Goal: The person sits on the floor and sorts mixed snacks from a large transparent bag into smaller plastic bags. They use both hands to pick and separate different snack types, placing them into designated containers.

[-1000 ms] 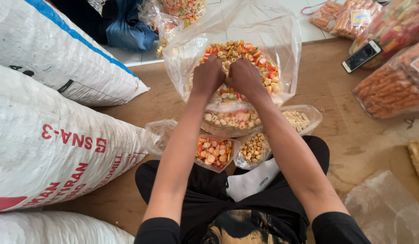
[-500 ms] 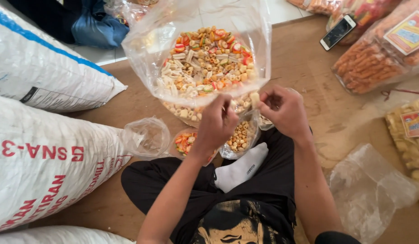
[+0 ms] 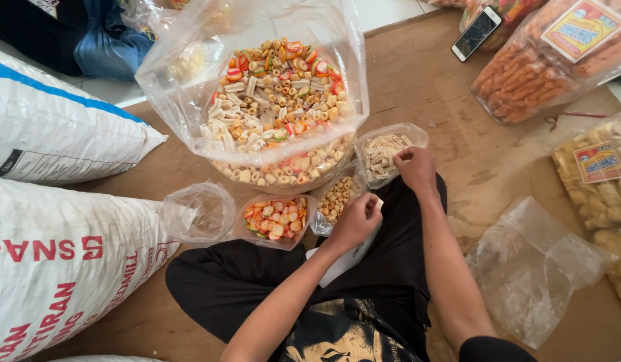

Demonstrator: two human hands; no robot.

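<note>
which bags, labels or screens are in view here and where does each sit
Big clear bag, top centre: mixed colourful snacks.
Small clear bags: stick pieces at right hand; rings by left hand; red-orange pieces.
White sacks, left: red lettering, blue stripe.
Phone, top right: dark screen.
Orange-stick packs, red-yellow label.

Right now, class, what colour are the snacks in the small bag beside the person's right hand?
Pale cream sticks in the small bag, seen in the head view.

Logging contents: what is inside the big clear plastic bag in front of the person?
The big clear plastic bag holds mixed dry snack pieces: pale tubes, rings, red-orange slices. Deeper layers are covered.
</note>
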